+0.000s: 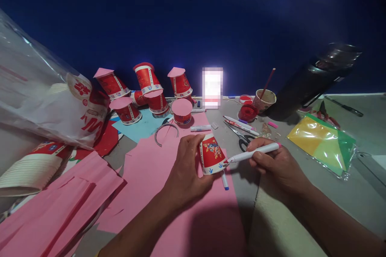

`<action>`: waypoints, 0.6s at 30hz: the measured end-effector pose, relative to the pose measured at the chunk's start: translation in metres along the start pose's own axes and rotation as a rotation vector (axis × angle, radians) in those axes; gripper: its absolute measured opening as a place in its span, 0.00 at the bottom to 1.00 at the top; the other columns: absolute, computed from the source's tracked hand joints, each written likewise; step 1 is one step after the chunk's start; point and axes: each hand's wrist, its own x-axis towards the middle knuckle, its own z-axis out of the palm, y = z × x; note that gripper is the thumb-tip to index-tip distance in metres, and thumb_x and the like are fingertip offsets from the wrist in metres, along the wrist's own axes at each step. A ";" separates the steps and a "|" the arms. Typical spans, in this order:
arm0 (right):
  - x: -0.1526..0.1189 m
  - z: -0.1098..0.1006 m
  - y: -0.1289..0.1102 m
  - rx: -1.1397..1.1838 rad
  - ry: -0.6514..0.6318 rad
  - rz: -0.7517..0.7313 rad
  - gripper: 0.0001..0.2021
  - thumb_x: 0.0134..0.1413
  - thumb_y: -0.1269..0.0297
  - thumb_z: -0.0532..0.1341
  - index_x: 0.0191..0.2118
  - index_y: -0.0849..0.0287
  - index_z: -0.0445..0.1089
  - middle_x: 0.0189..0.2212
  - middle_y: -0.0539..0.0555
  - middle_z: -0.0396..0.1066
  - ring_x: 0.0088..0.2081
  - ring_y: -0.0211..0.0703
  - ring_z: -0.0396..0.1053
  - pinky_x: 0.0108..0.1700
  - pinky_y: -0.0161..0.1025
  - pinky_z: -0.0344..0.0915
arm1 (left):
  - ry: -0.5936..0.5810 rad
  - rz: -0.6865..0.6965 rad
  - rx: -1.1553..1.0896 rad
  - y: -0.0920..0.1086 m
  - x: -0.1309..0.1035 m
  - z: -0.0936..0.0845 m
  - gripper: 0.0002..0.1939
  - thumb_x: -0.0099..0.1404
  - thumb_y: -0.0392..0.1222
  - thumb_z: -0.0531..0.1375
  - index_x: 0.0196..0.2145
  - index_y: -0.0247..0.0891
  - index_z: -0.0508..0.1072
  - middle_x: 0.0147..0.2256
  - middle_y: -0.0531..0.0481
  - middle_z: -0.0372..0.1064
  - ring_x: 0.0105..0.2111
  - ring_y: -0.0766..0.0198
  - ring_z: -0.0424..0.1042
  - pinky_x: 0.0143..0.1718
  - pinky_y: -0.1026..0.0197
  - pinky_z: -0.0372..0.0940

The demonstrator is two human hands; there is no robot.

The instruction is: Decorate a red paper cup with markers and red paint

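Note:
A red paper cup with a white band and blue marks is held upside down above pink paper. My left hand grips it from the left, thumb near the rim and fingers at the top. A white marker with a red tip is pinched in my right hand; its tip meets or nearly meets the white band at the cup's right side. Behind my right fingers lie black-handled scissors, partly hidden. Under the cup, a blue-ended marker rests on the pink paper.
Several red cups, some with pink tops, stand at the back left. Stacked cups and a plastic bag lie left. A black flask, a small cup with a stick, and a yellow-green packet are at the right.

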 end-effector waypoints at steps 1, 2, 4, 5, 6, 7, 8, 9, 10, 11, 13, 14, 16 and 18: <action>0.002 -0.001 0.000 0.026 -0.012 0.026 0.20 0.43 0.49 0.81 0.34 0.58 0.79 0.18 0.50 0.71 0.18 0.31 0.59 0.20 0.29 0.52 | 0.006 -0.009 -0.011 0.000 0.000 0.000 0.41 0.62 0.45 0.74 0.65 0.53 0.58 0.60 0.44 0.60 0.61 0.48 0.66 0.62 0.41 0.69; 0.004 -0.001 0.000 0.046 -0.020 0.051 0.21 0.41 0.50 0.82 0.34 0.59 0.79 0.19 0.50 0.72 0.18 0.30 0.58 0.20 0.29 0.51 | 0.014 -0.022 -0.021 0.001 0.001 0.000 0.41 0.62 0.46 0.74 0.65 0.54 0.58 0.60 0.44 0.60 0.61 0.47 0.66 0.62 0.40 0.69; 0.006 -0.002 0.000 0.072 -0.006 0.093 0.22 0.39 0.50 0.83 0.34 0.59 0.79 0.20 0.51 0.73 0.17 0.29 0.57 0.20 0.28 0.48 | 0.021 -0.055 -0.036 0.001 0.001 0.000 0.41 0.62 0.49 0.74 0.66 0.56 0.59 0.61 0.44 0.60 0.62 0.47 0.65 0.63 0.39 0.68; 0.007 -0.002 0.000 0.083 0.014 0.104 0.23 0.38 0.50 0.83 0.34 0.59 0.79 0.20 0.51 0.73 0.17 0.28 0.56 0.19 0.28 0.47 | 0.021 -0.072 -0.045 0.002 0.001 0.000 0.41 0.62 0.50 0.74 0.65 0.56 0.59 0.61 0.44 0.60 0.63 0.47 0.65 0.63 0.39 0.68; 0.007 -0.001 0.001 0.093 0.037 0.106 0.23 0.38 0.50 0.84 0.34 0.59 0.79 0.19 0.50 0.73 0.16 0.28 0.55 0.19 0.28 0.45 | 0.018 -0.083 -0.053 0.002 0.001 0.001 0.40 0.62 0.51 0.74 0.65 0.56 0.59 0.61 0.44 0.60 0.63 0.47 0.65 0.63 0.39 0.68; 0.008 -0.001 0.002 0.104 0.058 0.102 0.24 0.38 0.49 0.84 0.34 0.59 0.79 0.19 0.50 0.73 0.16 0.27 0.55 0.19 0.28 0.45 | 0.012 -0.089 -0.060 0.002 0.001 0.001 0.40 0.62 0.52 0.74 0.65 0.55 0.59 0.61 0.44 0.60 0.63 0.47 0.65 0.63 0.39 0.68; 0.008 0.000 0.003 0.113 0.070 0.098 0.24 0.38 0.49 0.84 0.34 0.59 0.78 0.19 0.50 0.73 0.16 0.27 0.55 0.19 0.28 0.44 | 0.004 -0.092 -0.067 0.003 0.001 0.001 0.40 0.62 0.51 0.74 0.65 0.55 0.60 0.61 0.44 0.60 0.63 0.47 0.65 0.63 0.39 0.68; 0.009 0.001 0.004 0.121 0.075 0.094 0.24 0.37 0.49 0.84 0.33 0.60 0.78 0.18 0.50 0.73 0.16 0.27 0.55 0.19 0.28 0.44 | -0.005 -0.095 -0.074 0.003 0.001 0.001 0.40 0.62 0.51 0.74 0.64 0.55 0.60 0.61 0.44 0.61 0.63 0.48 0.65 0.64 0.39 0.68; 0.009 0.002 0.005 0.127 0.076 0.092 0.24 0.37 0.48 0.84 0.32 0.60 0.78 0.18 0.50 0.73 0.16 0.28 0.55 0.20 0.28 0.44 | -0.015 -0.098 -0.083 0.003 0.000 0.001 0.39 0.61 0.50 0.74 0.64 0.54 0.60 0.61 0.45 0.61 0.63 0.48 0.65 0.64 0.39 0.67; 0.010 0.003 0.006 0.131 0.075 0.092 0.24 0.37 0.48 0.84 0.32 0.60 0.77 0.18 0.50 0.73 0.16 0.28 0.55 0.20 0.28 0.44 | -0.027 -0.103 -0.095 0.002 0.000 0.001 0.39 0.61 0.50 0.74 0.64 0.54 0.61 0.61 0.45 0.61 0.63 0.48 0.65 0.64 0.39 0.67; 0.011 0.005 0.007 0.132 0.076 0.098 0.24 0.37 0.48 0.83 0.31 0.60 0.76 0.18 0.50 0.73 0.16 0.28 0.55 0.20 0.28 0.44 | -0.056 -0.121 -0.126 0.001 0.000 0.002 0.39 0.61 0.48 0.74 0.64 0.53 0.61 0.62 0.45 0.61 0.64 0.48 0.66 0.65 0.40 0.67; 0.011 0.005 0.008 0.131 0.080 0.101 0.24 0.38 0.48 0.83 0.31 0.60 0.76 0.18 0.50 0.73 0.16 0.28 0.54 0.20 0.28 0.43 | -0.070 -0.131 -0.147 0.000 0.000 0.002 0.40 0.60 0.47 0.74 0.64 0.52 0.61 0.62 0.45 0.61 0.64 0.48 0.66 0.66 0.41 0.67; 0.011 0.007 0.008 0.124 0.087 0.103 0.24 0.38 0.48 0.83 0.30 0.60 0.75 0.18 0.50 0.73 0.16 0.28 0.54 0.20 0.29 0.44 | -0.089 -0.154 -0.183 -0.001 -0.001 0.003 0.40 0.59 0.46 0.74 0.64 0.51 0.61 0.62 0.44 0.61 0.64 0.49 0.67 0.66 0.42 0.68; 0.010 0.008 0.008 0.113 0.092 0.092 0.25 0.38 0.47 0.83 0.29 0.59 0.73 0.17 0.49 0.72 0.17 0.28 0.54 0.20 0.29 0.44 | -0.098 -0.169 -0.202 -0.003 -0.001 0.004 0.40 0.59 0.45 0.74 0.64 0.51 0.62 0.62 0.44 0.61 0.63 0.49 0.68 0.65 0.42 0.68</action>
